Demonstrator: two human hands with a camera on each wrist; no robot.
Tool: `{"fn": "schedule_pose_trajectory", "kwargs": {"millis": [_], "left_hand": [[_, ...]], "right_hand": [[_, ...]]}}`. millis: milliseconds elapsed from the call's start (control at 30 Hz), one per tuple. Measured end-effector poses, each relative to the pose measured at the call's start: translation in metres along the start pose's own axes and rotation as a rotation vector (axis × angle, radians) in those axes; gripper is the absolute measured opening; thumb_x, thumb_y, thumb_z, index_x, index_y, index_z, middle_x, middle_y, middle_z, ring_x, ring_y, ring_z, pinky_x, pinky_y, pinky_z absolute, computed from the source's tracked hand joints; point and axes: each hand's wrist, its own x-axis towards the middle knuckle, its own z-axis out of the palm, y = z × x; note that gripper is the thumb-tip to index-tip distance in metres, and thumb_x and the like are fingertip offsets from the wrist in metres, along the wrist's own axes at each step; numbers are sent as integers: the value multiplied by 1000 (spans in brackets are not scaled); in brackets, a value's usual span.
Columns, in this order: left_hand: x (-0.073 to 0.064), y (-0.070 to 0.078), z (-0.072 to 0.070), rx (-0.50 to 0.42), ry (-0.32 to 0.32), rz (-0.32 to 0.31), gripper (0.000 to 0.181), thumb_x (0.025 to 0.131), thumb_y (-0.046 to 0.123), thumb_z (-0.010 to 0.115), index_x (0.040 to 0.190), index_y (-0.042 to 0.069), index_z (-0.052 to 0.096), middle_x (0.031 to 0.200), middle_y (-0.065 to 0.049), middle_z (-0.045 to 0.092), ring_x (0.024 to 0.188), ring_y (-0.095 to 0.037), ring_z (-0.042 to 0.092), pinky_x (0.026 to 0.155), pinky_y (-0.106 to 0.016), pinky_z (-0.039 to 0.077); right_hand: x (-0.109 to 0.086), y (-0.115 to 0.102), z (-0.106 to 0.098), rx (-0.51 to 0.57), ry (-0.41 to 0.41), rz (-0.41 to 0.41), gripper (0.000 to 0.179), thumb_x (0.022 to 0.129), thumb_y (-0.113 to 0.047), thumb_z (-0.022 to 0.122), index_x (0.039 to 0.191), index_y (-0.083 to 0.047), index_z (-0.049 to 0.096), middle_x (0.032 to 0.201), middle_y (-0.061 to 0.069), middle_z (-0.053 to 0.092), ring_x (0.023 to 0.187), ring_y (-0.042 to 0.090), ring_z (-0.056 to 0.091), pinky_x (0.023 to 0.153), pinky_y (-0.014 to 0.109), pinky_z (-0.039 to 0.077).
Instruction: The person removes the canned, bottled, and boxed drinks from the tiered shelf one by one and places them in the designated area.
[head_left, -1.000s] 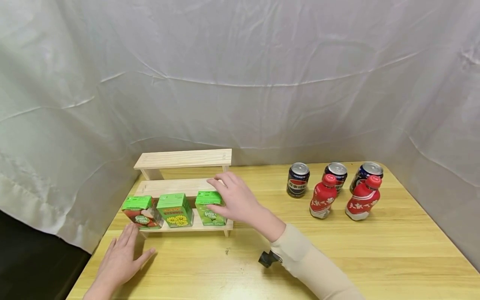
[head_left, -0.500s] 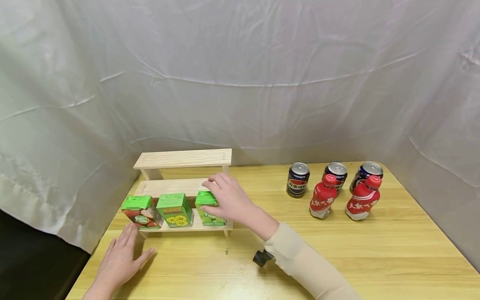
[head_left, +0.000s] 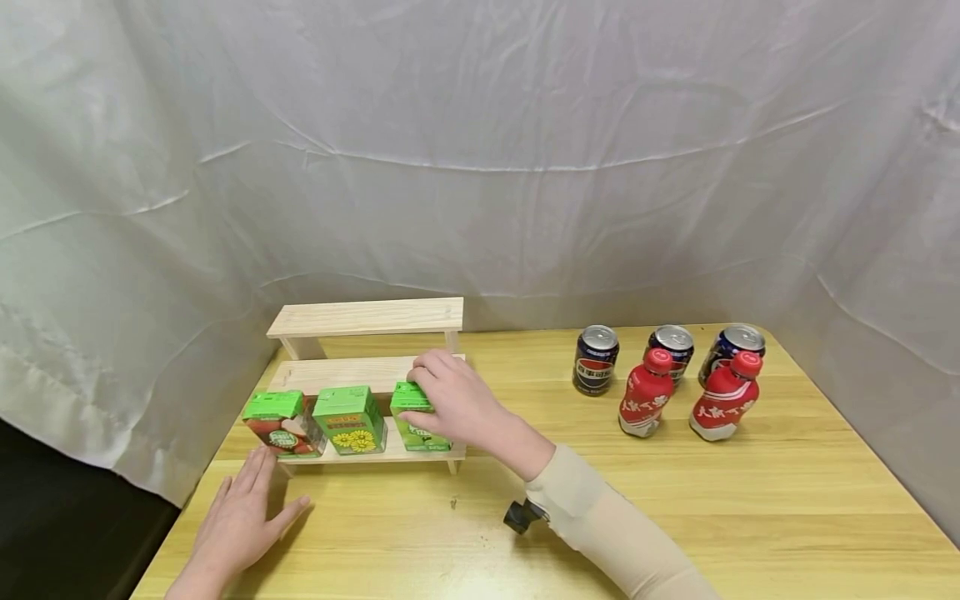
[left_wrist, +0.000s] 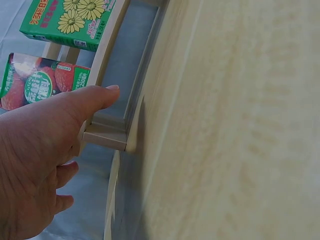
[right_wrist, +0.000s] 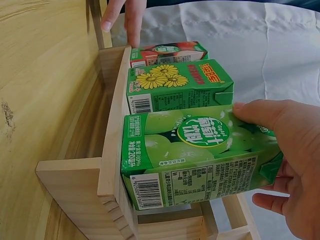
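1. Right wrist view: our right hand (right_wrist: pixel 295 142) pinches the green cardboard grape-juice carton (right_wrist: pixel 195 150) on the pale wooden rack (head_left: pixel 367 318)'s lowest shelf (right_wrist: pixel 113 152)
2. We should square it gently, then loosen evenly
3. Our left hand (head_left: pixel 243 512), fingers extended, could steady the rack

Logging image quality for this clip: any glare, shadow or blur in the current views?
Head: pale glare on the wooden table at the bottom edge, soft shadow beside the left hand; left wrist: table grain soft and washed out, darker shadow beside the shelf; right wrist: large print on the grape carton looks sharp.
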Motion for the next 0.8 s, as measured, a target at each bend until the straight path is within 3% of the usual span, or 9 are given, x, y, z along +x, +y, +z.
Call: {"fn": "schedule_pose_trajectory", "kwargs": {"millis": [200, 500, 800], "left_hand": [[0, -1, 0, -7, 8, 2, 103, 89, 60, 59, 150, -11, 18, 154, -36, 21, 143, -50, 22, 110, -71, 18], [-1, -1, -1, -9, -5, -2, 103, 89, 61, 58, 150, -12, 17, 155, -36, 20, 143, -51, 21, 110, -71, 18], [0, 0, -1, -8, 1, 1, 102, 89, 60, 58, 151, -11, 17, 155, -35, 19, 144, -50, 21, 110, -71, 18]], "right_hand": [[1, 0, 0, -17, -3, -11, 48, 88, -54, 64, 110, -12, 63, 113, -1, 59, 109, 15, 53, 96, 29, 48], [1, 2, -6, 5, -34, -7, 52, 88, -54, 63, 113, -9, 62, 118, 3, 59, 115, 18, 52, 103, 32, 47], [-5, 5, -17, 30, 18, -44, 50, 88, -51, 65, 113, -7, 62, 117, 3, 60, 112, 17, 53, 103, 30, 47]]}}
